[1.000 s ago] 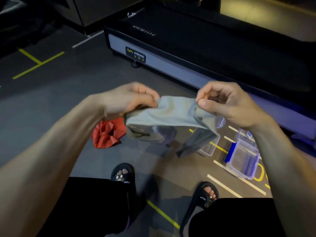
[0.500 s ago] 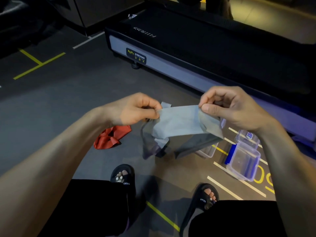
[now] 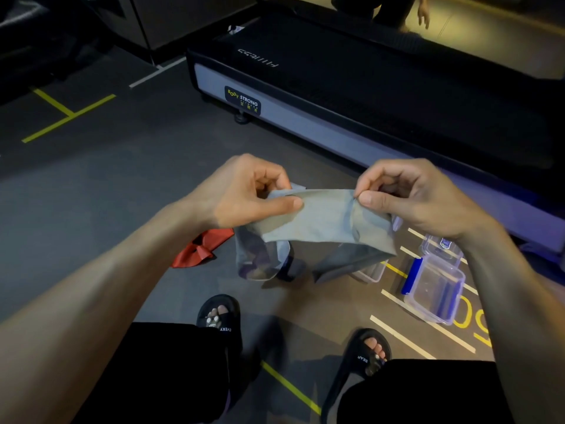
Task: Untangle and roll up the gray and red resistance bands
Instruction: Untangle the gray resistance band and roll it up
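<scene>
Pinching the gray band (image 3: 318,218) at its top edge, the left hand (image 3: 244,191) and right hand (image 3: 419,197) hold it stretched between them above the floor (image 3: 91,179). Thumb and fingers of each hand are closed on the band. Its lower folds hang loose and twisted below the hands. Red band (image 3: 204,247) lies crumpled on the floor, left of the gray one, apart from both hands. Clear box (image 3: 434,289) sits on the floor at right, near a treadmill (image 3: 367,96).
</scene>
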The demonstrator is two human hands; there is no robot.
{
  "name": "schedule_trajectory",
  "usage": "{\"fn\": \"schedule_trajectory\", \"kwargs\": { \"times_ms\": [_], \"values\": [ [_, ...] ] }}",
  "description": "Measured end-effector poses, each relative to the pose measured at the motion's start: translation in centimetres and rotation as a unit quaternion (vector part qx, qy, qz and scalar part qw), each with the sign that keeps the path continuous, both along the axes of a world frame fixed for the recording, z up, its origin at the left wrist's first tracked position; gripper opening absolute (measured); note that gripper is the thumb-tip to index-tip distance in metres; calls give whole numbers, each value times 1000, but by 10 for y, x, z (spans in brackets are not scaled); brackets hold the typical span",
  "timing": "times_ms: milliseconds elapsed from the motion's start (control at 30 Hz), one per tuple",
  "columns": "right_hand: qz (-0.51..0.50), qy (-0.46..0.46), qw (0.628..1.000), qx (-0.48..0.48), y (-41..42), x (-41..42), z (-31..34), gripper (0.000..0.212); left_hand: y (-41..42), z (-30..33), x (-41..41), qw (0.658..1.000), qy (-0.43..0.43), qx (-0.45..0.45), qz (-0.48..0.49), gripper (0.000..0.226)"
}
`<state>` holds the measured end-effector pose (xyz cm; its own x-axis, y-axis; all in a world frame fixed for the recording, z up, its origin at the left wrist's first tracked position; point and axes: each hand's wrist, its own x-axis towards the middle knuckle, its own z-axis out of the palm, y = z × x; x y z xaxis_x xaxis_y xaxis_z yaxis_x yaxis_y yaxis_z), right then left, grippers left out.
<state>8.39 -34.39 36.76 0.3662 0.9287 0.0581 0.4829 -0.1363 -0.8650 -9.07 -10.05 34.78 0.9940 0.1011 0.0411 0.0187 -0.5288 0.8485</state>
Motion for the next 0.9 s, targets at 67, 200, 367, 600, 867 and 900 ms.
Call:
{"fn": "schedule_trajectory", "kwargs": {
  "times_ms": [67,200,367,600,867,900],
  "values": [
    [-6,1,1000,6,0,1,-1,15,1,0,0,1000,-1,13,-4,19],
    [-14,12,1000,12,-1,2,-1,10,6,-4,-2,1000,11,11,-16,21],
    [-6,12,1000,12,-2,2,-1,11,5,-4,1,1000,3,23,-16,15],
    [-6,8,1000,7,-4,4,0,12,6,-5,3,1000,5,5,-1,13],
    [-9,5,1000,-8,-5,6,-2,12,9,-2,2,999,31,-30,-27,20],
    [-9,5,1000,-11,-5,6,-3,12,8,-1,2,998,38,-50,-31,22]
  ]
}}
